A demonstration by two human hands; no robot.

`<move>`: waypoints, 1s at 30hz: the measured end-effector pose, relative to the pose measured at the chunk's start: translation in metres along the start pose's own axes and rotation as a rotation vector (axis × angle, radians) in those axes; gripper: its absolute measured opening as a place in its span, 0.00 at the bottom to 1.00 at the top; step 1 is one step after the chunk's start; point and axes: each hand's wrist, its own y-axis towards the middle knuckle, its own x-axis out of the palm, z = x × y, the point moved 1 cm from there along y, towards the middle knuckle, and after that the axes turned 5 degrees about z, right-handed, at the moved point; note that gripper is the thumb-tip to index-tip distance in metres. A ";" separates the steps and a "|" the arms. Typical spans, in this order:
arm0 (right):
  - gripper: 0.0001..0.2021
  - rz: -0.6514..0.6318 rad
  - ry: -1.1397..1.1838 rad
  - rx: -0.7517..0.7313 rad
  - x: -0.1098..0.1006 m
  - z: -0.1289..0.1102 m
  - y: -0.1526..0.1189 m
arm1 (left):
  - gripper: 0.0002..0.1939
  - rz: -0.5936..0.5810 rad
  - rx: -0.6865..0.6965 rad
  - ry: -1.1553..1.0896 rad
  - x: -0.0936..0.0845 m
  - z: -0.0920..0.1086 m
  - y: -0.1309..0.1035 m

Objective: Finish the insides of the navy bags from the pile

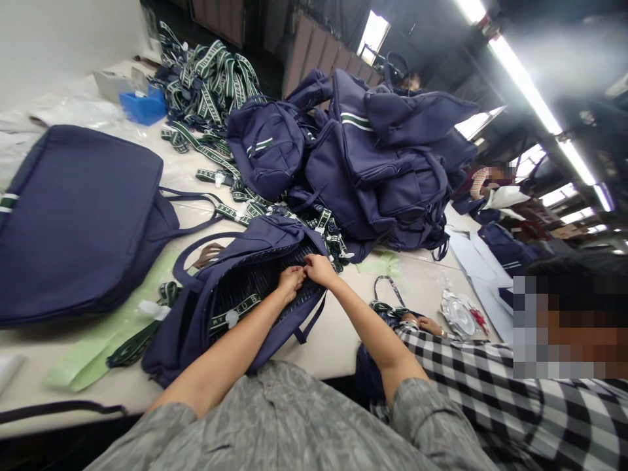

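An unzipped navy bag [275, 333] lies in front of me, its dark patterned lining showing. My left hand [291, 282] is inside the opening, its fingers pinched together at the lining near the right end. Right beside it, my right hand [318, 269] is closed at the bag's edge, fingertips almost touching the left ones. What the fingers grip is too small to make out. A green and white lettered strap [245, 309] with a white tag lies in the opening, next to my left forearm.
A large navy bag [83, 216] lies at the left. Navy bags [363, 170] are piled behind, beside a heap of lettered straps [210, 78] and a blue box [143, 106]. A person in a checked shirt [471, 373] sits close at the right.
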 end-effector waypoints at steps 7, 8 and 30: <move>0.15 -0.054 -0.077 0.046 0.009 0.006 0.008 | 0.10 0.017 -0.035 0.036 0.003 -0.008 0.007; 0.14 -0.061 -0.094 0.045 0.010 0.005 0.008 | 0.10 0.021 -0.039 0.043 0.004 -0.008 0.009; 0.18 0.014 -0.229 -0.046 -0.025 0.009 0.017 | 0.08 -0.116 0.117 0.243 0.008 0.000 0.013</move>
